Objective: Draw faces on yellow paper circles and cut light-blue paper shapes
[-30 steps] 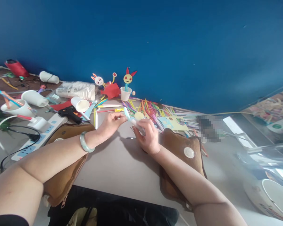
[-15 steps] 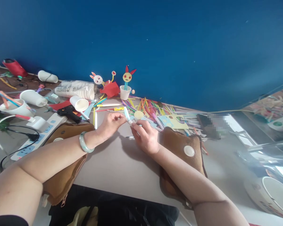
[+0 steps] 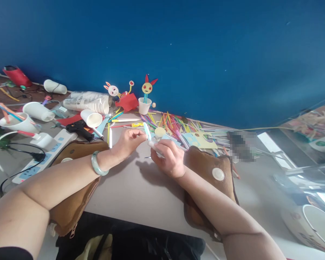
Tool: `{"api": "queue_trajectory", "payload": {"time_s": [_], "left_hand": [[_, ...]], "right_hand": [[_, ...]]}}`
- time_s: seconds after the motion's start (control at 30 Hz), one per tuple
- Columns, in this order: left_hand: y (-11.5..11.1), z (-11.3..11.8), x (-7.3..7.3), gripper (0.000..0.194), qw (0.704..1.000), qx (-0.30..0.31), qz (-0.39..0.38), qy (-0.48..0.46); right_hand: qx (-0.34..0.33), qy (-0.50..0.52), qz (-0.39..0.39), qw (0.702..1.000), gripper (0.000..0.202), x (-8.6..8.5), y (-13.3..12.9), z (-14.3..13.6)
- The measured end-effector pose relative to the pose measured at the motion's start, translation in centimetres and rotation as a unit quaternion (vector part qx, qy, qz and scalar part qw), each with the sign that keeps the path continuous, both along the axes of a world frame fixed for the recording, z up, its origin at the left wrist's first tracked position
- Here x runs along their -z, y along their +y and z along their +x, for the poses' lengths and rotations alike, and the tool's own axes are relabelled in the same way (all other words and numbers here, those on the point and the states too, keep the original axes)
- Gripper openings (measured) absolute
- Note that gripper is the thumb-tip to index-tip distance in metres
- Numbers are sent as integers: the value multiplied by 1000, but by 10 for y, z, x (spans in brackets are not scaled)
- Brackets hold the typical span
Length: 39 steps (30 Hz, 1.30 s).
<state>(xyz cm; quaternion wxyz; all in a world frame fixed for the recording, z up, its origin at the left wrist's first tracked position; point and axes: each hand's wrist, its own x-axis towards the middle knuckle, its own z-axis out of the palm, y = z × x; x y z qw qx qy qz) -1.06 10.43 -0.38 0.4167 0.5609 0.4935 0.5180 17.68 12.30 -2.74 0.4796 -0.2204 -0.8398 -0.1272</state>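
Note:
My left hand (image 3: pixel 131 142), with a pale green bangle at the wrist, is closed in a pinch on a narrow light blue strip (image 3: pixel 146 130). The strip stands up from my fingertips. Close beside it, my right hand (image 3: pixel 169 157) is wrapped round a white tube (image 3: pixel 152 144). Its pale end points at the lower part of the strip; whether they touch I cannot tell. Both hands are above the grey table (image 3: pixel 124 195). A thin dark-tipped tool (image 3: pixel 147 157) lies below them, partly hidden by my right hand.
Brown cushions (image 3: pixel 218 187) lie under both forearms. Behind the hands are coloured pipe cleaners (image 3: pixel 170 121), cut paper (image 3: pixel 206 140) and a rabbit-eared figure (image 3: pixel 147 88) in a white cup. On the left are stacked paper cups (image 3: pixel 86 103), a black glue gun (image 3: pixel 79 130) and a power strip (image 3: pixel 50 153).
My right hand has moved slightly right, so more of the white tube's end shows. My left hand keeps its pinch on the strip, which is shifted slightly right.

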Motion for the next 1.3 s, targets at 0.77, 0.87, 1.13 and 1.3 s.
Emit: {"api": "queue_trajectory", "payload": {"time_s": [0.77, 0.87, 1.13, 1.3], "left_hand": [[2, -4, 3, 25, 1000, -21, 17, 9], [0, -2, -1, 26, 999, -9, 28, 28], [1, -1, 1, 24, 996, 19, 80, 39], [3, -4, 5, 25, 987, 16, 137, 83]], "right_hand": [[12, -17, 45, 999, 21, 0, -1, -1], [21, -4, 15, 1000, 22, -2, -2, -1], [-6, 8, -74, 997, 16, -7, -4, -1], [-19, 25, -149, 988, 8, -8, -6, -1]]}}
